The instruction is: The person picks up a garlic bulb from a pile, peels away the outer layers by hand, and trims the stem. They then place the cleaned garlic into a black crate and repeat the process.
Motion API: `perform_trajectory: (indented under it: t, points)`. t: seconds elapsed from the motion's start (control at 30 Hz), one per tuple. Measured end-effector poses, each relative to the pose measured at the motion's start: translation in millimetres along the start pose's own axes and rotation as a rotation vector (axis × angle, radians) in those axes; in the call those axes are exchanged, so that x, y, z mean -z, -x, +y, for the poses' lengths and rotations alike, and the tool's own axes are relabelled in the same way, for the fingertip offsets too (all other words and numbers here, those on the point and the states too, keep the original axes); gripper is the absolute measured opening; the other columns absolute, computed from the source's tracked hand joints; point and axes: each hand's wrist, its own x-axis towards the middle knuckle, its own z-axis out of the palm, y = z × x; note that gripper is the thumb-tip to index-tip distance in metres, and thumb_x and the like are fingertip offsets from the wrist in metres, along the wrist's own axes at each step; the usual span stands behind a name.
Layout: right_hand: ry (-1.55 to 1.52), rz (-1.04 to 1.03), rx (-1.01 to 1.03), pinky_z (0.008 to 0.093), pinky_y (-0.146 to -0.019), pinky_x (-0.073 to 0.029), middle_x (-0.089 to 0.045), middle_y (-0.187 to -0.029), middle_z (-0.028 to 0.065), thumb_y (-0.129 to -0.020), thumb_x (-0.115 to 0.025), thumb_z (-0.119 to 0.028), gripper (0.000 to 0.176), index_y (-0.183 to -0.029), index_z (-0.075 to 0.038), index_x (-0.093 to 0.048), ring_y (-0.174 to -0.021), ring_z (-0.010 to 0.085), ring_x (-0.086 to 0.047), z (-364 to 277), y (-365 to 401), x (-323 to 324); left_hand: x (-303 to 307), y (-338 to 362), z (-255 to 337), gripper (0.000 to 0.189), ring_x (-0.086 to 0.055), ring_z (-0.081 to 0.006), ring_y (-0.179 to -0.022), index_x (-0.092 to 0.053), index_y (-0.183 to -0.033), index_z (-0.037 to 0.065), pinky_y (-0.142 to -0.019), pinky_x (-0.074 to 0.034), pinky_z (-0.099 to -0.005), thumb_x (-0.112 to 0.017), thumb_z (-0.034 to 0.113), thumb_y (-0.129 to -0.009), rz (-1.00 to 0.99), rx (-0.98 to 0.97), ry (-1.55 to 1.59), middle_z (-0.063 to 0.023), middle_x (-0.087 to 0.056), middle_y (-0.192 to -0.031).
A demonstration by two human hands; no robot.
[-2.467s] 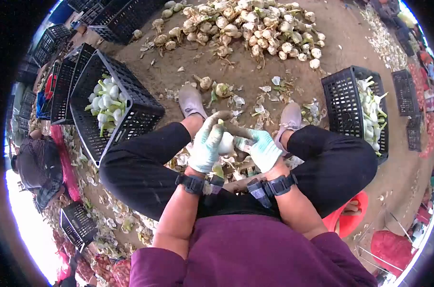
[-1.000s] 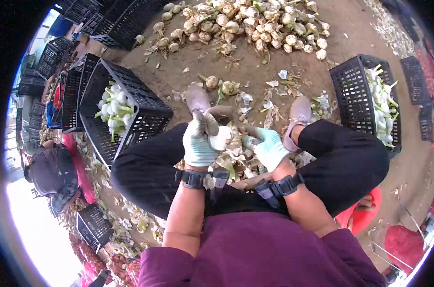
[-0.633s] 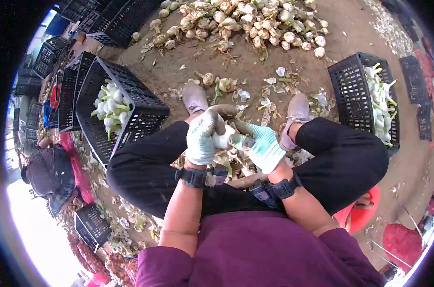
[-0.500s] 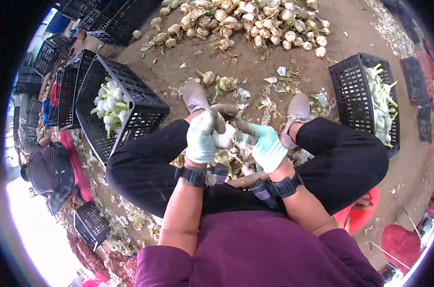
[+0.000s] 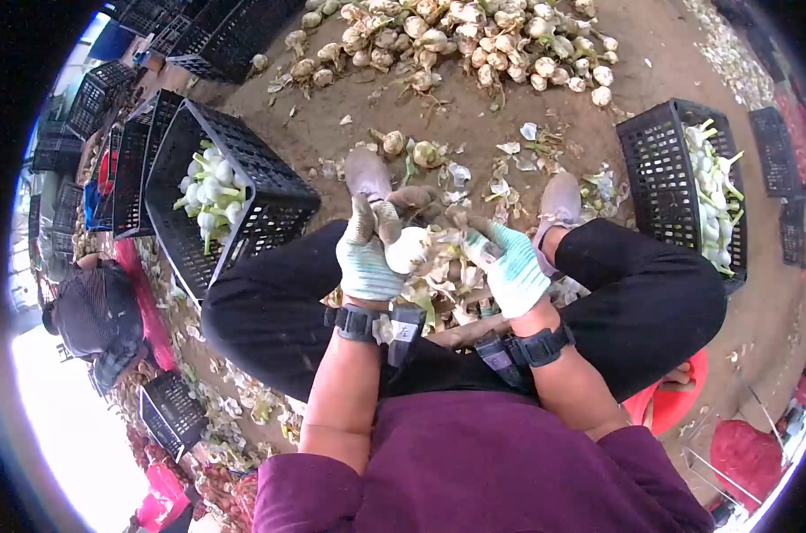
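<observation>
Both hands wear pale green and white work gloves with soiled grey fingers. My left hand (image 5: 367, 258) is closed around a white garlic bulb (image 5: 408, 250), with the thumb up and the fingers behind it. Just right of the bulb is my right hand (image 5: 511, 266), its fingers drawn together toward the bulb; what they pinch, if anything, is hidden. Loose garlic skins (image 5: 447, 289) lie on the ground below the hands. Beyond the shoes, a few untrimmed garlic bulbs (image 5: 428, 155) lie on the floor.
A black crate (image 5: 283, 200) with white garlic stands at the left, another crate (image 5: 656, 169) with garlic at the right. A large heap of garlic (image 5: 474, 40) lies ahead. At the far left another person (image 5: 96, 311) is bent over near a small crate (image 5: 172, 413).
My left hand has turned, showing more of the bulb. My right hand has shifted slightly right, and its fingers have drawn back from the bulb. The view has moved a little.
</observation>
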Motion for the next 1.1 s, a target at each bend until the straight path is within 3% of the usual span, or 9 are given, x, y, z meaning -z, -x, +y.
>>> perform_trajectory:
  t: [0.13,0.2,0.3,0.5,0.6,0.8,0.87,1.03,1.1]
  points:
    - [-0.199,-0.157,-0.055,0.0216,-0.069,-0.043,-0.061,-0.092,0.0066,-0.081,-0.057,-0.020,0.036,-0.107,0.004,-0.053,-0.080,0.0083,-0.053,-4,0,-6,6,-1,2,0.064,-0.055,-0.0308,-0.086,-0.049,-0.103,-0.010,-0.073,-0.048,-0.0356,-0.045,0.050,-0.080,-0.223,0.138,-0.071,-0.0196,-0.053,-0.098]
    - [-0.010,-0.154,0.016,0.0218,-0.067,-0.043,-0.060,-0.091,0.0057,-0.080,-0.058,-0.022,0.037,-0.107,0.004,-0.053,-0.078,0.0073,-0.053,-8,-4,-5,-7,3,-1,0.056,-0.057,-0.0288,-0.079,-0.053,-0.087,-0.007,-0.067,-0.049,-0.0326,-0.047,0.048,-0.080,-0.162,0.152,-0.080,-0.0193,-0.053,-0.097]
    - [0.055,-0.227,-0.027,0.0215,-0.067,-0.043,-0.061,-0.090,0.0058,-0.080,-0.058,-0.021,0.038,-0.107,0.004,-0.053,-0.078,0.0072,-0.053,-9,-5,-3,8,-4,-5,0.047,-0.059,-0.0282,-0.074,-0.043,-0.056,0.001,-0.060,-0.050,-0.0324,-0.051,0.041,-0.080,-0.174,0.038,-0.256,-0.0201,-0.054,-0.093]
    - [-0.097,-0.100,-0.091,0.0214,-0.069,-0.043,-0.061,-0.089,0.0064,-0.078,-0.061,-0.020,0.040,-0.107,0.006,-0.052,-0.079,0.0083,-0.054,31,-1,6,-1,-1,-5,0.048,-0.059,-0.0253,-0.071,-0.046,-0.059,-0.001,-0.058,-0.050,-0.0312,-0.052,0.043,-0.080,-0.135,0.121,-0.229,-0.0195,-0.054,-0.090]
    - [0.031,-0.154,-0.103,0.0227,-0.071,-0.044,-0.056,-0.103,0.0093,-0.078,-0.059,-0.012,0.039,-0.112,0.003,-0.047,-0.085,0.0102,-0.054,27,3,11,1,-2,-7,0.049,-0.059,-0.0252,-0.072,-0.048,-0.061,-0.002,-0.059,-0.050,-0.0310,-0.052,0.043,-0.079,-0.148,0.085,-0.236,-0.0193,-0.054,-0.091]
    - [-0.295,-0.163,-0.155,0.0244,-0.076,-0.044,-0.055,-0.106,0.0101,-0.079,-0.057,-0.010,0.037,-0.113,0.002,-0.046,-0.091,0.0110,-0.053,23,5,6,-2,-2,-6,0.051,-0.059,-0.0286,-0.078,-0.049,-0.061,-0.001,-0.063,-0.051,-0.0326,-0.047,0.045,-0.081,-0.198,0.063,-0.154,-0.0200,-0.052,-0.095]
    - [0.057,-0.081,-0.027,0.0252,-0.076,-0.044,-0.059,-0.098,0.0094,-0.078,-0.058,-0.012,0.032,-0.105,0.003,-0.052,-0.087,0.0115,-0.055,29,3,4,-1,0,-3,0.051,-0.058,-0.0311,-0.079,-0.048,-0.059,0.000,-0.064,-0.051,-0.0341,-0.045,0.046,-0.082,-0.205,0.107,-0.141,-0.0206,-0.052,-0.096]
    - [0.178,-0.134,-0.020,0.0250,-0.071,-0.044,-0.063,-0.089,0.0100,-0.076,-0.059,-0.013,0.032,-0.105,0.002,-0.056,-0.081,0.0116,-0.057,-1,2,0,19,-6,-4,0.050,-0.054,-0.0377,-0.088,-0.052,-0.067,0.001,-0.066,-0.051,-0.0392,-0.044,0.048,-0.081,-0.318,0.155,0.041,-0.0205,-0.051,-0.099]
    - [0.468,-0.162,0.063,0.0271,-0.071,-0.044,-0.062,-0.090,0.0126,-0.076,-0.057,-0.011,0.034,-0.108,-0.002,-0.054,-0.080,0.0138,-0.058,4,-1,3,10,-1,-1,0.049,-0.051,-0.0385,-0.095,-0.053,-0.075,0.001,-0.069,-0.050,-0.0433,-0.044,0.049,-0.081,-0.105,0.147,0.179,-0.0188,-0.051,-0.100]
